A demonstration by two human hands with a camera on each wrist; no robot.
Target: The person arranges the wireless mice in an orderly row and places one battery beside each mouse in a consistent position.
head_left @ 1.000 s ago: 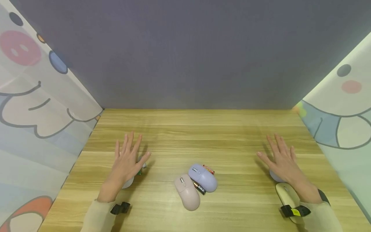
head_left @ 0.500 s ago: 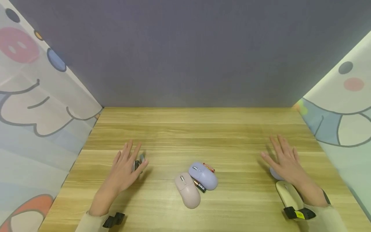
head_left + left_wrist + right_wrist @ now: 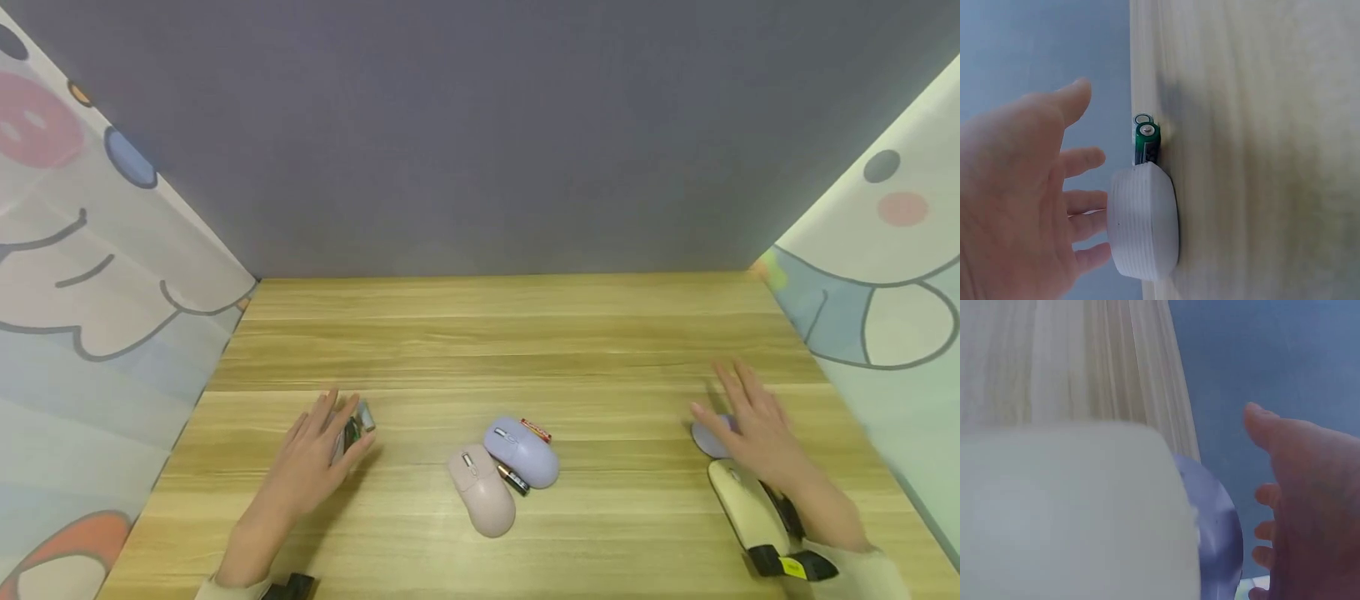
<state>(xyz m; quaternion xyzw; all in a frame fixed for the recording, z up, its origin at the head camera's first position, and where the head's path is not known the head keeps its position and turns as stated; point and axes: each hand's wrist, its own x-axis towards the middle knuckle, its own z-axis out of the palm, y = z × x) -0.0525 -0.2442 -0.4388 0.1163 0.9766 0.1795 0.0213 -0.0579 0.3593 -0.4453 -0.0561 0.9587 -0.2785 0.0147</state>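
My left hand (image 3: pixel 306 463) hovers with extended fingers over a white, ribbed-sided object (image 3: pixel 1144 222), whose kind I cannot tell. Beside that object lie a green battery (image 3: pixel 1147 144) and a grey battery (image 3: pixel 366 416), partly past my thumb in the head view. On the other side, my right hand (image 3: pixel 768 446) is held with spread fingers, gripping nothing. It partly covers a purple rounded object (image 3: pixel 708 438), perhaps a mouse. Close to the right wrist is a pale yellow computer mouse (image 3: pixel 742 504), which fills much of the right wrist view.
Mid-table, a pink mouse (image 3: pixel 483 492) and a lilac mouse (image 3: pixel 522 452) lie close together. A black battery (image 3: pixel 513 480) sits between them, and a red one (image 3: pixel 536 430) touches the lilac mouse's far side. A grey panel (image 3: pixel 495 142) stands behind the wooden table (image 3: pixel 450 333).
Both hands have drawn back toward the near edge, the left also leftward and the right rightward. More of the batteries and the purple object now shows. The mice in the middle stay put.
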